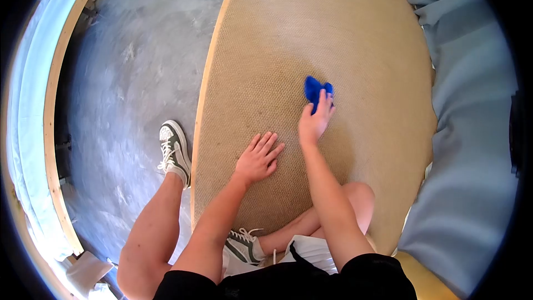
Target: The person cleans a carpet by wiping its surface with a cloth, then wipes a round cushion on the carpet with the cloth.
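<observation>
A black shirt [277,284] is filling the lower edge, nearest the camera. Beyond it, the right hand [314,126] is reaching over a woven mat [266,50], its grip grasping a blue cloth [312,89] between thumb and fingers. The cloth is lying bunched on the mat, ahead of and to the right of the left hand [257,161], whose palm is facing down with fingers loosely spread, holding nothing. Working the cloth well probably means having it spread flatter under the fingers, so that pressure is reaching the weave evenly. The left hand is suitably placed for bearing weight. A darker patch is showing around the cloth; whether damp or shadow, I cannot tell.
</observation>
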Demonstrator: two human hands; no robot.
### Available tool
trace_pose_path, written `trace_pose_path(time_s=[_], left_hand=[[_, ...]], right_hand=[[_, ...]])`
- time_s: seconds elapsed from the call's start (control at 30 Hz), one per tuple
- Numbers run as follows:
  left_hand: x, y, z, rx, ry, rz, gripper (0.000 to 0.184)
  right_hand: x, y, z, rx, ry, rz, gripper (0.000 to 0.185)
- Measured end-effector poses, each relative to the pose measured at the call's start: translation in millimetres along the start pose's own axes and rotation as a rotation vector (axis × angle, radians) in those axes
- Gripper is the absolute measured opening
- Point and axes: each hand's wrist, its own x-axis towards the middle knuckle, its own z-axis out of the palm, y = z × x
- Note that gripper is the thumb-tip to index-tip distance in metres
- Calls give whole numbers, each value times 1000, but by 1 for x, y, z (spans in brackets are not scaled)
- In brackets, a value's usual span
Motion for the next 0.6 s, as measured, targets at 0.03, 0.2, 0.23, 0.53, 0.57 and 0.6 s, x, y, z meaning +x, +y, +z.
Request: trace_pose_path(time_s=[0.03, 0.2, 0.23, 0.53, 0.57, 0.6], left_hand=[[0, 1, -2, -12, 8, -3, 56], [-3, -6, 10, 32, -71, -3, 62], [-3, -6, 12, 36, -125, -2, 63], [-4, -13, 32, -100, 48, 37, 62], [-3, -14, 31, -71, 23, 49, 63], [-3, -14, 31, -43, -3, 59, 66]], right_hand=[[-1, 15, 7, -9, -31, 56, 52], [-37, -12, 41, 14, -186, -15, 54], [-50, -33, 53, 59, -225, -44, 54], [-91, -179, 91, 430, -497, -114, 50], [-85, -177, 88, 528, -483, -50, 47], [-78, -170, 83, 532, -398, -75, 44]])
